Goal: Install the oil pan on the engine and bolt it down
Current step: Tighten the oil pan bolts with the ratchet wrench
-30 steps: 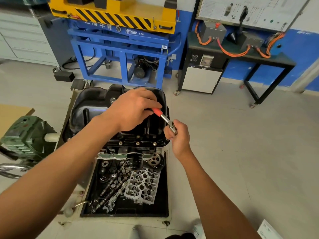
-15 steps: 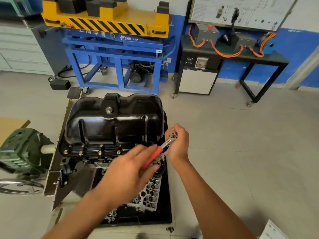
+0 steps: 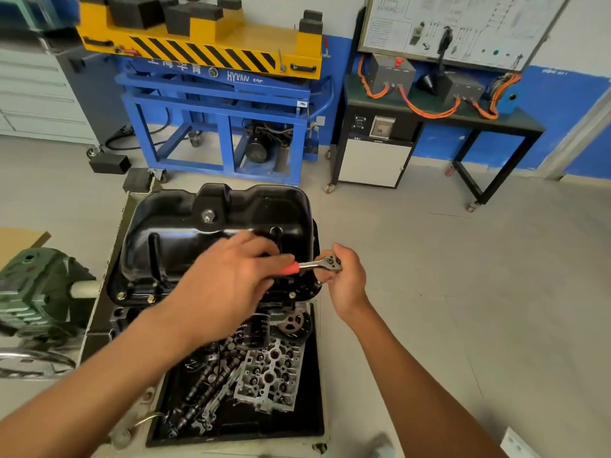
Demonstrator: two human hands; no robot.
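Head view, looking down. Found the glossy black pressed-steel oil pan point(image 3: 211, 246) already seated, sump up, on the dark engine block point(image 3: 122, 319) at the far end of the cream-edged table point(image 3: 114, 233), with small bright flange bolts point(image 3: 150, 297) standing along the near edge. Saw the left hand point(image 3: 231, 285), blurred, wrapped round the red grip of a chrome ratchet wrench point(image 3: 314, 264) and lying over the near right part of the pan. Saw the right hand point(image 3: 344, 279) pinching the round ratchet head from both sides at the near right corner of the pan, just above the flange. Could not make out any socket or bolt under the fingers there. Judged the step as bolting down rather than placing: pan in position, several bolts in their holes, work centred on that corner. Could not tell the tightness of any bolt. Expected the next move to call for holding the head square on the bolt with the right hand, swinging the handle with the left in a short arc clear of the pan wall, then shifting along the flange to the next bolt. Noted, on the near side, a shallow black tray point(image 3: 307, 421) holding a grey aluminium cylinder head point(image 3: 269, 378) and dark camshafts point(image 3: 201, 385).
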